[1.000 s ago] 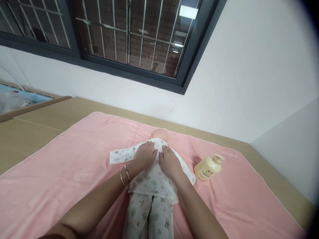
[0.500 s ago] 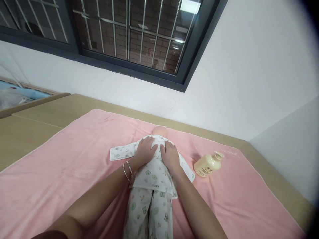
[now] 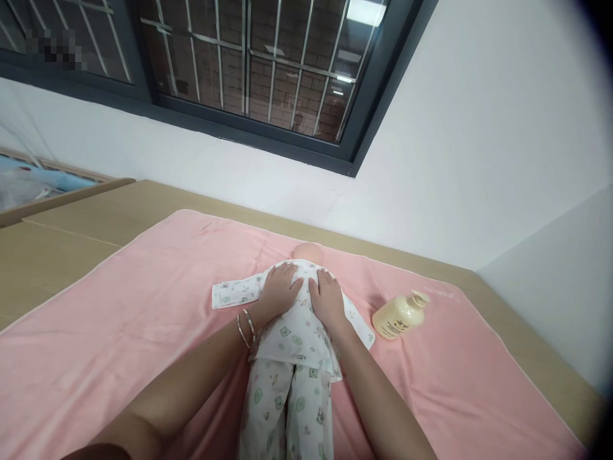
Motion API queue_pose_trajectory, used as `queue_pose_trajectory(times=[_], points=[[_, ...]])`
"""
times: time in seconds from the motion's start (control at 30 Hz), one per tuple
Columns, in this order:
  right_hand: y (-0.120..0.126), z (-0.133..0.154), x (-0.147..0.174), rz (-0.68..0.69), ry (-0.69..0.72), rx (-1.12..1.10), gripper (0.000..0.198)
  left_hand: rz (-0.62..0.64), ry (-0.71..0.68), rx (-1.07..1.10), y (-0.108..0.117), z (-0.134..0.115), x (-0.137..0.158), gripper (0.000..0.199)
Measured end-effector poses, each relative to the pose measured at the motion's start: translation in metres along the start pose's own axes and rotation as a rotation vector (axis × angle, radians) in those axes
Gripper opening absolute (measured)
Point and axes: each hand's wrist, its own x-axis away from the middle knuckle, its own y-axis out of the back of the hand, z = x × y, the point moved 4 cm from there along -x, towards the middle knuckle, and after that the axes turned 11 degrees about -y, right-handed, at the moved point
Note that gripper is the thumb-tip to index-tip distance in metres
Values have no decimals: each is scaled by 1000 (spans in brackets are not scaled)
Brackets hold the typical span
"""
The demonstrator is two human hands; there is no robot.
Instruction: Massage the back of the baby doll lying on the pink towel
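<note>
A baby doll (image 3: 308, 252) lies stretched out on a pink blanket (image 3: 158, 287), its smooth round head farthest from me. It wears a white long-sleeved top (image 3: 290, 332) with small green and brown prints and matching trousers (image 3: 268, 402). My left hand (image 3: 279, 291) rests flat on the left of the top's upper part, fingers extended; two thin bangles circle that wrist. On the right of the same part lies my right hand (image 3: 328, 299), also flat, fingers pointing away from me. The thumbs are close but apart. One sleeve reaches out to each side.
A cream pump bottle (image 3: 400, 316) stands on the blanket, right of the doll. Beneath the blanket is a wooden surface (image 3: 86, 220) that meets the white wall (image 3: 306, 191). A dark-framed window (image 3: 258, 137) with bars is above. Plastic-wrapped items (image 3: 33, 185) show at far left.
</note>
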Motion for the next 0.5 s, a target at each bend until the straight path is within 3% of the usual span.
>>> queue_pose_trajectory(times=[0.2,0.37,0.5], points=[[4,3,2,102,-38,59,58,123,-47,-114,6,-6,0,50],[34,27,31,128,79,131,45,266,-103,-139,34,-35,10,39],[52,36,44,186,93,125,45,289,-18,-87,46,-42,9,30]])
